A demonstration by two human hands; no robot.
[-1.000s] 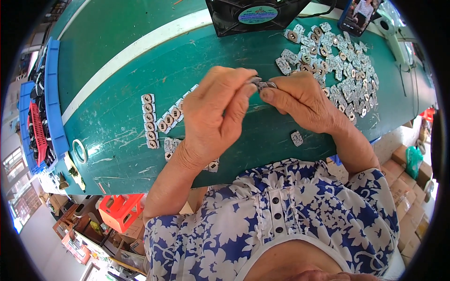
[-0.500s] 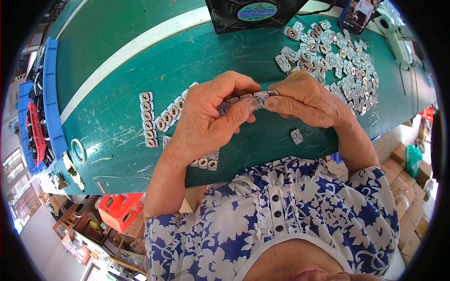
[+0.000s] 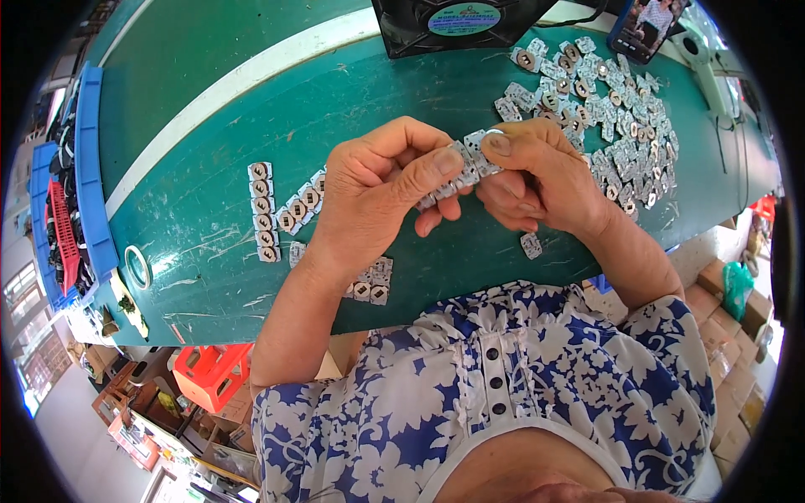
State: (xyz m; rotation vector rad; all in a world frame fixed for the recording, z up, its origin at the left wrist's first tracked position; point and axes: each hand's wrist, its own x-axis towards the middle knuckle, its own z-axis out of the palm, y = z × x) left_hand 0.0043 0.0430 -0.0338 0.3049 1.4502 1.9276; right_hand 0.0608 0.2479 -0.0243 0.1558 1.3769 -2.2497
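A short strip of small pale-grey parts (image 3: 467,161) joined side by side slants up between my hands, over the green table. My left hand (image 3: 362,189) is closed round its lower part, thumb lying along the top. At the upper right end, my right hand (image 3: 553,172) pinches the strip between thumb and fingers; the fingers partly hide that end. Just below the right hand a single loose part (image 3: 531,246) lies on the table. Left of my left hand are an upright row of parts (image 3: 262,211) with round brown discs and a slanted row (image 3: 300,208). A small block of parts (image 3: 370,290) lies beside my left forearm.
A wide heap of loose parts (image 3: 622,155) covers the right side. A black fan (image 3: 411,29) and a phone (image 3: 641,29) stand at the back. At far left are a blue bin (image 3: 88,176), a red basket (image 3: 63,230) and a tape ring (image 3: 148,272); an orange stool (image 3: 197,387) is below.
The strip has tilted, its right end now higher and turned toward the heap. My right thumb has moved up onto that end, and my right fingers have curled beneath it.
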